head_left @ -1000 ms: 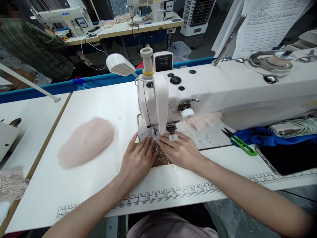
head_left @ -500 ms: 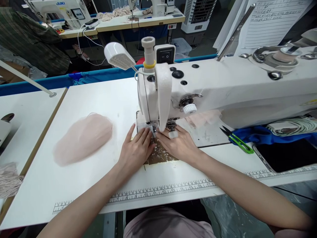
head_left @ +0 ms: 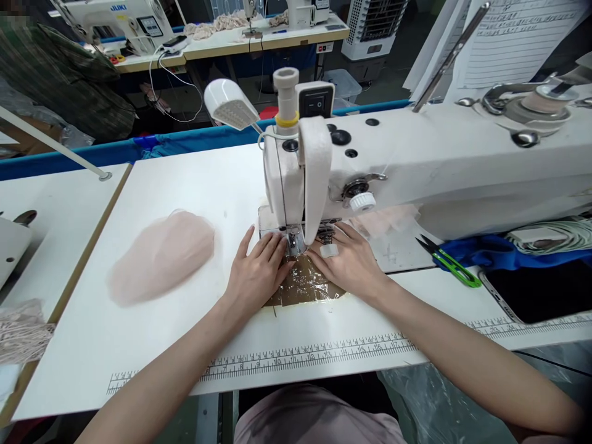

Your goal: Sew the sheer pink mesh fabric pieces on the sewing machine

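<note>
Both my hands lie flat on the bed of a white sewing machine (head_left: 416, 166), fingers stretched toward the needle and presser foot (head_left: 293, 239). My left hand (head_left: 257, 271) is just left of the needle. My right hand (head_left: 349, 259), with a white band on one finger, is just right of it. Between them lies a glossy brown taped patch (head_left: 305, 285) on the table; whatever thin piece the fingertips press is too small to make out. A stack of sheer pale pink fabric pieces (head_left: 161, 256) rests to the left.
Green-handled thread snips (head_left: 451, 262) lie right of the machine beside blue cloth (head_left: 490, 254) and a dark phone (head_left: 536, 295). More pink fabric (head_left: 386, 219) sits behind the needle. A lamp head (head_left: 230, 105) hangs over the table. Another person (head_left: 60, 80) sits at the far left.
Both hands have slid a little further away toward the needle, showing more of the brown taped patch behind them. The view has shifted slightly.
</note>
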`<state>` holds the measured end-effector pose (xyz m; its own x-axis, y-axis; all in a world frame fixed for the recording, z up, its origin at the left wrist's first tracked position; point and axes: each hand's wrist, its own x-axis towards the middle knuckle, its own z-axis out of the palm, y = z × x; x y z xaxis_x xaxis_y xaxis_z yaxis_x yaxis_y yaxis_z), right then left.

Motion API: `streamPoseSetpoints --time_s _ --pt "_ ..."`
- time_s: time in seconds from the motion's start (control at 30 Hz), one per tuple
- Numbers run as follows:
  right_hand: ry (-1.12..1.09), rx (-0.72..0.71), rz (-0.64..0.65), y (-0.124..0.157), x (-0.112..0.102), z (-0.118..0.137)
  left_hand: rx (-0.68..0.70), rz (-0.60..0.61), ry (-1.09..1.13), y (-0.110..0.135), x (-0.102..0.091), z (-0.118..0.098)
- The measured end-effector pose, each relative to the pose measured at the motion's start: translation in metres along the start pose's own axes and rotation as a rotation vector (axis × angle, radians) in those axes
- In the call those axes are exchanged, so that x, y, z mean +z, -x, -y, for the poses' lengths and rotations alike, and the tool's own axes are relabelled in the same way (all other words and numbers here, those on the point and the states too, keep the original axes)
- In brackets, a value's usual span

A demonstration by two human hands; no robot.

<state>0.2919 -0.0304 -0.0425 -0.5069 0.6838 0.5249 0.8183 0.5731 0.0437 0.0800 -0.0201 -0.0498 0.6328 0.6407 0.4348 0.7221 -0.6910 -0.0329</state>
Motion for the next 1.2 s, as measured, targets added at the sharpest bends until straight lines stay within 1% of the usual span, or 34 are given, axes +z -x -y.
streamPoseSetpoints --time_s 0.13,0.23,0.3,0.37,0.4,0.43,0.5,0.53,0.57,0.6,0.63,0.67,0.7,0.73,0.8,0.87,0.93,1.0,1.07,1.2 --pt "0.035 0.032 0.063 0.000 0.000 -0.003 -0.028 0.015 -0.010 -0.001 0.000 0.005" --pt "0.034 0.051 0.061 0.000 0.001 -0.003 -0.037 0.027 -0.042 -0.002 -0.002 0.007" --pt "0.015 0.061 0.045 0.000 0.001 -0.004 -0.056 0.032 -0.091 0.000 -0.006 0.001" --pt "-0.012 0.074 0.023 0.001 0.000 -0.003 -0.043 0.031 -0.109 0.005 -0.011 -0.010" --pt "-0.021 0.082 0.011 0.001 0.000 -0.003 0.005 0.027 -0.083 0.009 -0.014 -0.016" --pt "-0.026 0.086 0.002 0.001 -0.001 -0.003 0.104 0.015 -0.024 0.012 -0.016 -0.023" --pt "-0.033 0.081 -0.001 0.001 -0.002 -0.001 0.401 0.017 0.133 0.018 -0.021 -0.032" --pt "-0.041 0.081 0.005 0.001 -0.002 0.000 0.530 0.018 0.193 0.020 -0.023 -0.033" --pt "-0.054 0.083 0.015 0.001 -0.003 0.001 0.592 0.011 0.224 0.019 -0.025 -0.032" --pt "-0.073 0.088 0.022 0.000 -0.004 0.002 0.583 -0.012 0.227 0.018 -0.026 -0.028" --pt "-0.098 0.098 0.029 0.000 -0.004 0.003 0.480 -0.035 0.199 0.015 -0.028 -0.021" --pt "-0.125 0.110 0.035 0.000 -0.004 0.004 0.340 -0.057 0.154 0.012 -0.028 -0.013" --pt "-0.152 0.121 0.042 0.001 -0.004 0.005 0.170 -0.046 0.091 0.009 -0.029 -0.005" --pt "-0.177 0.130 0.048 0.001 -0.004 0.005 0.024 0.018 0.020 0.006 -0.029 0.003" --pt "-0.209 0.138 0.060 0.003 -0.004 0.006 -0.164 0.177 -0.077 0.002 -0.029 0.013" --pt "-0.226 0.136 0.062 0.004 -0.003 0.007 -0.267 0.342 -0.096 0.001 -0.031 0.014" --pt "-0.245 0.144 0.055 0.004 -0.003 0.008 -0.325 0.447 -0.022 0.002 -0.034 0.009" --pt "-0.277 0.160 0.065 0.003 -0.004 0.009 -0.366 0.484 0.131 0.001 -0.040 0.002" --pt "-0.322 0.181 0.106 0.002 -0.005 0.011 -0.430 0.494 0.328 0.000 -0.046 -0.001" --pt "-0.443 0.237 0.199 -0.001 -0.007 0.014 -0.598 0.524 0.671 -0.004 -0.053 0.002"
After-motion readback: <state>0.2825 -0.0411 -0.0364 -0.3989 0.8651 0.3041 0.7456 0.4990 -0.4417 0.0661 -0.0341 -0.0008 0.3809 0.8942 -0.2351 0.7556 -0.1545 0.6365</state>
